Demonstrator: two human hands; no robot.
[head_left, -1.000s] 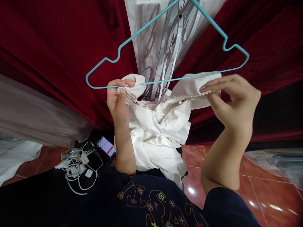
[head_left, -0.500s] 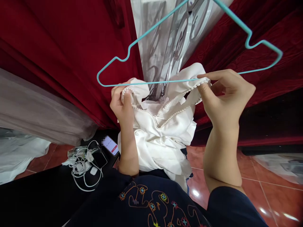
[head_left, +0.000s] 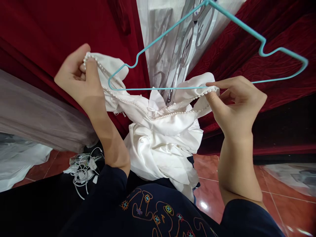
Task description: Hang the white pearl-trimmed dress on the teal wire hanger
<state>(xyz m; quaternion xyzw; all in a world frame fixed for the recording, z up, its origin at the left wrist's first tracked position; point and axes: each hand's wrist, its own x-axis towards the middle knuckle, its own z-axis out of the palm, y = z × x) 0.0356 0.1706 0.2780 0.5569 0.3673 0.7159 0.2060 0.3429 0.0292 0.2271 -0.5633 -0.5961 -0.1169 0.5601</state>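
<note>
A white satin garment (head_left: 163, 141) trimmed with small pearls hangs between my hands. My left hand (head_left: 79, 80) is raised to the upper left and pinches one pearl-edged shoulder. My right hand (head_left: 237, 105) pinches the other pearl-edged shoulder against the bottom bar of a teal wire hanger (head_left: 190, 88). The hanger hangs in front of a sheer patterned curtain, its left end just right of the cloth in my left hand. The rest of the garment droops in folds towards my lap.
Dark red velvet drapes (head_left: 41, 36) fill the background on both sides. A grey tulle fabric (head_left: 32, 121) lies at the left. White cables and chargers (head_left: 82, 169) lie on the red tiled floor (head_left: 276, 204). Clear plastic lies at the far right.
My left hand has swung up and to the left, pulling its shoulder of the garment past the hanger's left end. The right hand stays pinched at the bar. The neckline is now stretched wide.
</note>
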